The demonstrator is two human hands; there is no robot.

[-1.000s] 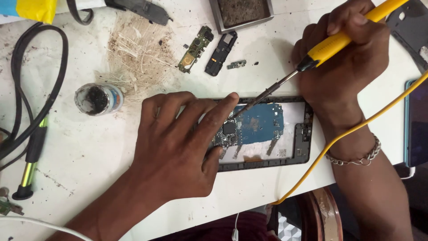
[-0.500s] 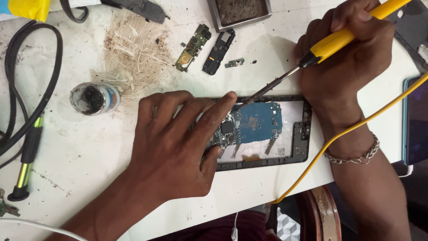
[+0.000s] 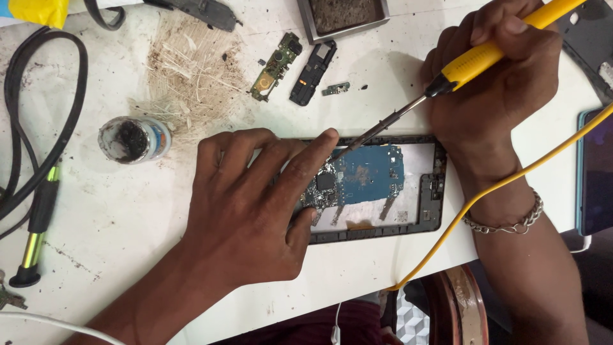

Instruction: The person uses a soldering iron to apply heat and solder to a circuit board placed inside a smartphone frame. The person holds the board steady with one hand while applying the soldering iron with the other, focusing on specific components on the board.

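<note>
The opened phone (image 3: 377,188) is pinned flat at table centre by the left hand (image 3: 249,211), fingers spread open so the frame cannot slide. At two o'clock, the iron (image 3: 485,54) is gripped in the closed right hand (image 3: 504,83), its tip angled down beside the blue board (image 3: 367,176).

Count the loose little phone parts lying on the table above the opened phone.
3: a green board, a black module right of it, then a tiny strip. The left hand may hide others.
</note>
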